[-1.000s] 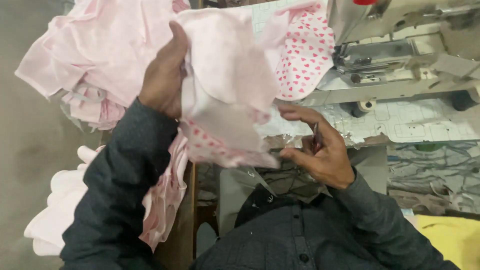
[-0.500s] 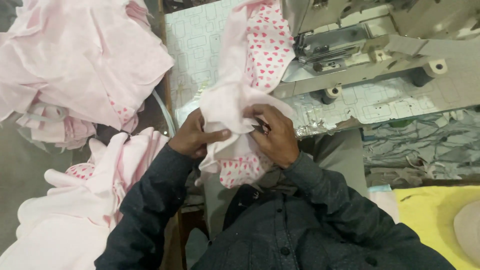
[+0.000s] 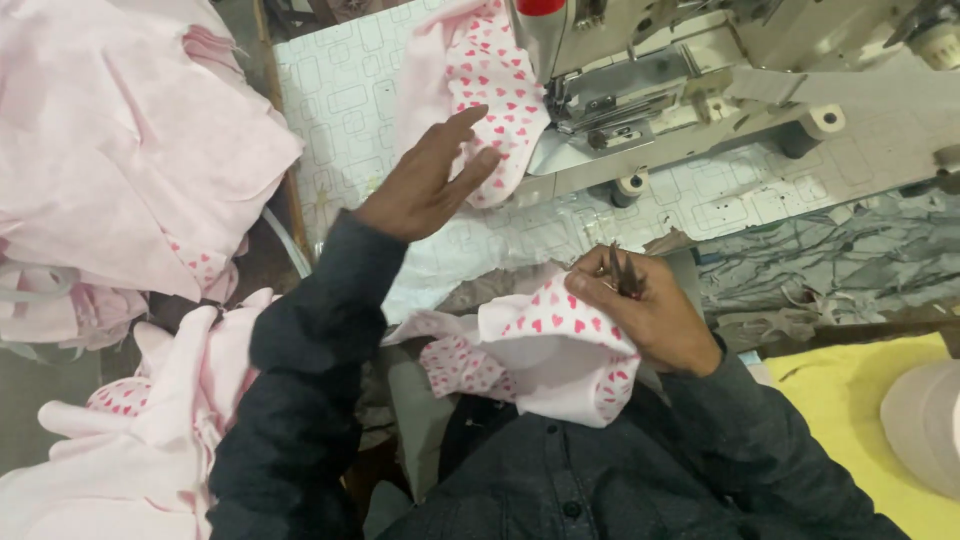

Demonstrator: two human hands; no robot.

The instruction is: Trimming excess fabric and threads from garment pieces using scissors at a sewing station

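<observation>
My left hand (image 3: 425,180) is open, fingers spread, reaching over the patterned table toward a pink garment with red hearts (image 3: 480,90) that lies at the sewing machine (image 3: 640,90); the fingertips touch its edge. My right hand (image 3: 645,310) is closed around a small metal thread snipper (image 3: 620,272) and presses on a second pink heart-print garment (image 3: 545,350) bunched in my lap. Both arms wear dark sleeves.
A large heap of pink garments (image 3: 120,150) sits at the left, with more pink pieces (image 3: 130,430) lower left. The white patterned table (image 3: 340,100) carries the machine. Grey fabric scraps (image 3: 830,260) lie at the right, above a yellow cloth (image 3: 850,400).
Both hands were together on the pink garment in my lap. The left hand has let go and reached up to the piece at the machine; the right hand stays on the garment.
</observation>
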